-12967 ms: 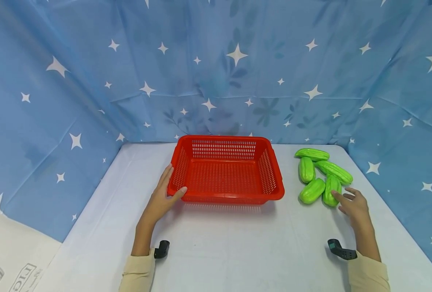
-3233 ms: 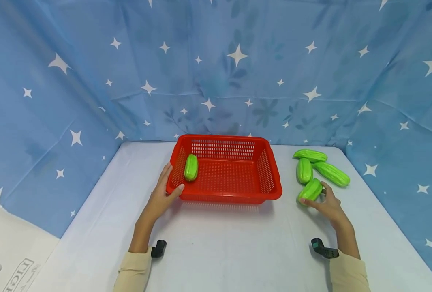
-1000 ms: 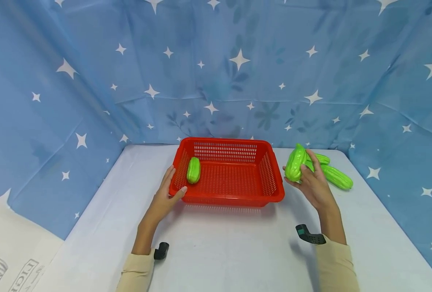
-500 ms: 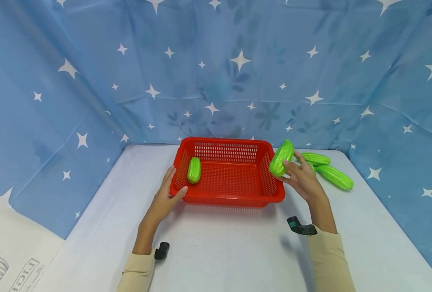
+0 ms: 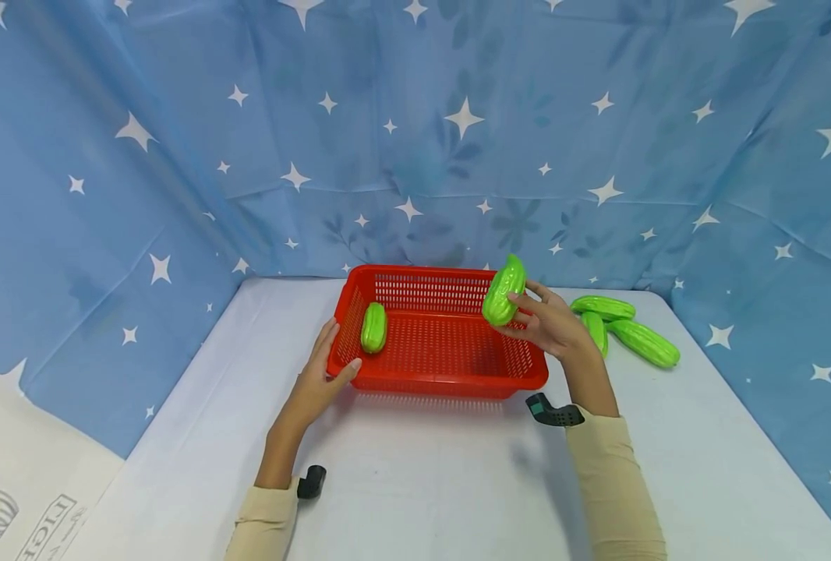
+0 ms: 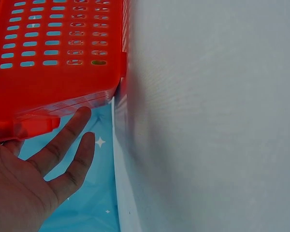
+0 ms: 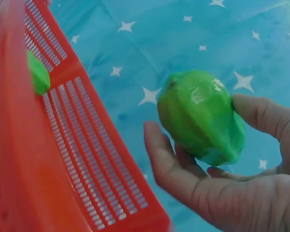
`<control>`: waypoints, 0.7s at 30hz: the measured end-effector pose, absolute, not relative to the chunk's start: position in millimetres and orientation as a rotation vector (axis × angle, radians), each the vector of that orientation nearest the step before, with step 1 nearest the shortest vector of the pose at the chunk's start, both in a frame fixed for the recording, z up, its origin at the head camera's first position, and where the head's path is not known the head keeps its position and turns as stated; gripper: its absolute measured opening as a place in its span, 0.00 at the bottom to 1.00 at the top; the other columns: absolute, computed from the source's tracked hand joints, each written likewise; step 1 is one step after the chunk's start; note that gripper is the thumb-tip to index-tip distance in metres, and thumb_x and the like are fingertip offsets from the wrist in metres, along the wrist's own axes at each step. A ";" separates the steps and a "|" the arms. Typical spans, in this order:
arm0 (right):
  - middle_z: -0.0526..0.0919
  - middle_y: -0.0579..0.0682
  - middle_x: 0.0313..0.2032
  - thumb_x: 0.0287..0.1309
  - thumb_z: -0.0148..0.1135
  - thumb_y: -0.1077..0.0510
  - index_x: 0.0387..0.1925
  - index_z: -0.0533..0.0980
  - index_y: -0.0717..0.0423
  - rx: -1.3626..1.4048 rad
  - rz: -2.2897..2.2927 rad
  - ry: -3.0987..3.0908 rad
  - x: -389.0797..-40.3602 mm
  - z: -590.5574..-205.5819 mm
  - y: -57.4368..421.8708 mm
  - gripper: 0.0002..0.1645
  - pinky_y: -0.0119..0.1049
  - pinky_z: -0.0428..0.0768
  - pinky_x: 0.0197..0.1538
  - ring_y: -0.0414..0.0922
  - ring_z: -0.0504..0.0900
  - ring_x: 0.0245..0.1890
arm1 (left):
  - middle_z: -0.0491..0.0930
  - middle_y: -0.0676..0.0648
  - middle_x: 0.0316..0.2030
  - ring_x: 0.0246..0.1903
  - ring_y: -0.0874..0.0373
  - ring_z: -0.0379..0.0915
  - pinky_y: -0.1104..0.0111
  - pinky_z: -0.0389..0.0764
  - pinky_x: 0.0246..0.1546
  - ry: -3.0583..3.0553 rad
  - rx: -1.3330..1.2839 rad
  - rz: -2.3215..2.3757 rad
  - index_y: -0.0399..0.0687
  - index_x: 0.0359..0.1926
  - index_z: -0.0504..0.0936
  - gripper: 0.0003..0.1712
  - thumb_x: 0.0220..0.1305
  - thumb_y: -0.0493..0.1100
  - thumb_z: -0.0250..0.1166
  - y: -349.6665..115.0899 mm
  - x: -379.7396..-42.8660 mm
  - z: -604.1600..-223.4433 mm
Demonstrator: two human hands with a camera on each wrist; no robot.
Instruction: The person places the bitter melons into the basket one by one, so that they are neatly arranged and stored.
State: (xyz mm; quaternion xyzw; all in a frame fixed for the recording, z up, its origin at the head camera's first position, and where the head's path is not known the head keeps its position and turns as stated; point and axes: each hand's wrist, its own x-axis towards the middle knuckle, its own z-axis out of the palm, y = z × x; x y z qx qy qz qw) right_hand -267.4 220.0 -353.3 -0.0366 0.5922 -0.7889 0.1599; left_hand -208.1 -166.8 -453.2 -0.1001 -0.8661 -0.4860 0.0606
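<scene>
My right hand [image 5: 547, 321] holds a light green, ridged gourd [image 5: 505, 291] between thumb and fingers, raised over the right part of a red plastic basket [image 5: 447, 382]. In the right wrist view the gourd [image 7: 200, 116] is seen end-on, with the thumb on one side and curled fingers on the other. My left hand [image 5: 312, 389] rests at the basket's left front corner, its fingers extended along the side and its thumb at the front rim. Below the basket's lip, two outstretched fingers [image 6: 63, 145] show in the left wrist view. Another gourd [image 5: 373, 328] lies inside the basket at the left.
Right of the basket, three more green gourds lie close together: one at the back [image 5: 603, 306], one slanting at the right [image 5: 643, 344] and one partly behind my right arm [image 5: 595, 331]. A blue star-patterned curtain [image 5: 415, 156] stands behind the white table [image 5: 415, 475].
My right hand has lifted the gourd from the group at the right and carried it left over the basket. Earlier, the first gourd came into the basket. The left hand has stayed put.
</scene>
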 end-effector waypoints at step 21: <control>0.73 0.56 0.54 0.69 0.56 0.58 0.70 0.56 0.63 -0.082 -1.826 1.777 -324.9 -346.8 136.4 0.34 0.60 0.65 0.68 0.50 0.79 0.49 | 0.40 0.57 0.78 0.76 0.48 0.45 0.43 0.66 0.65 -2.605 -0.319 -1.470 0.60 0.78 0.44 0.49 0.64 0.64 0.60 -166.5 -208.3 -453.5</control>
